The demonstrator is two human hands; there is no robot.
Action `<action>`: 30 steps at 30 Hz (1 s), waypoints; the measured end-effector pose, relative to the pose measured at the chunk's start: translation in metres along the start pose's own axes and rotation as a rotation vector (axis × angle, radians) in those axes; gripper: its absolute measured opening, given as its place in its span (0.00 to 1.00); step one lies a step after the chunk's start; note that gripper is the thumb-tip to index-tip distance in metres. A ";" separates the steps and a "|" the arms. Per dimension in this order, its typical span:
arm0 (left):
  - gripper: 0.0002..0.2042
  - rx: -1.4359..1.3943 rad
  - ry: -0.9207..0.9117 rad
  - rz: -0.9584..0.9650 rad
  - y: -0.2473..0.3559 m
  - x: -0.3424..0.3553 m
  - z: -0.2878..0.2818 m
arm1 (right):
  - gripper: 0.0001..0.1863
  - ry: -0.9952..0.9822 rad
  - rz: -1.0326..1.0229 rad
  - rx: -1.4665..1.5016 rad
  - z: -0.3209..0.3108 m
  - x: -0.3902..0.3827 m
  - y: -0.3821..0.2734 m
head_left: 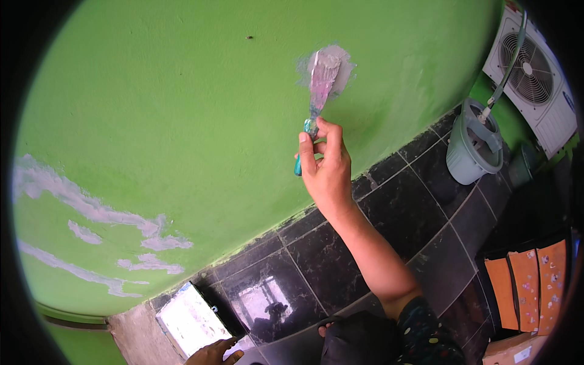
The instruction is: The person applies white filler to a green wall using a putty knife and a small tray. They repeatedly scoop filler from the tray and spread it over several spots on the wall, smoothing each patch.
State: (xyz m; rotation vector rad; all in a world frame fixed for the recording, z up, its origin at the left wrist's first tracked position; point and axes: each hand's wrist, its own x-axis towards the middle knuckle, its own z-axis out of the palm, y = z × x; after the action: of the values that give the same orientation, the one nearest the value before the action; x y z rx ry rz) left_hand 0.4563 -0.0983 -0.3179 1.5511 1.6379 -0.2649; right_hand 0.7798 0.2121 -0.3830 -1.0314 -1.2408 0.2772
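Right hand (328, 164): fingers clamped on the teal handle (298, 166) of a putty knife (321, 91), blade over pale filler patch (345, 66), well above green wall's (213, 121) lower edge. Left hand (212, 354) near white rectangular panel (191, 319); cropped, can't tell whether gripping.

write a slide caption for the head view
Right hand holding a putty knife at a pale patch on a green wall, left hand at the lower edge.

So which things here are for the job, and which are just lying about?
Being used:
scraper
grey patch
green wall

Seemingly just about:
bucket
fan unit
orange pieces
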 end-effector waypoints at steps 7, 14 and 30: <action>0.23 -0.006 0.024 0.025 -0.005 -0.001 0.004 | 0.19 -0.046 0.053 0.018 -0.002 -0.060 0.003; 0.23 -0.013 0.031 0.032 -0.006 0.004 0.000 | 0.18 0.068 -0.034 -0.003 0.000 0.014 0.005; 0.23 -0.012 0.036 0.052 -0.008 0.003 -0.001 | 0.18 0.076 0.010 0.013 -0.002 0.016 0.016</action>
State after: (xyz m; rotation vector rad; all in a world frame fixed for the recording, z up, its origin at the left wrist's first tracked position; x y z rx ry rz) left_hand 0.4488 -0.0972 -0.3222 1.5950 1.6212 -0.2000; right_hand 0.7930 0.2307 -0.3848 -1.0281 -1.1643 0.2506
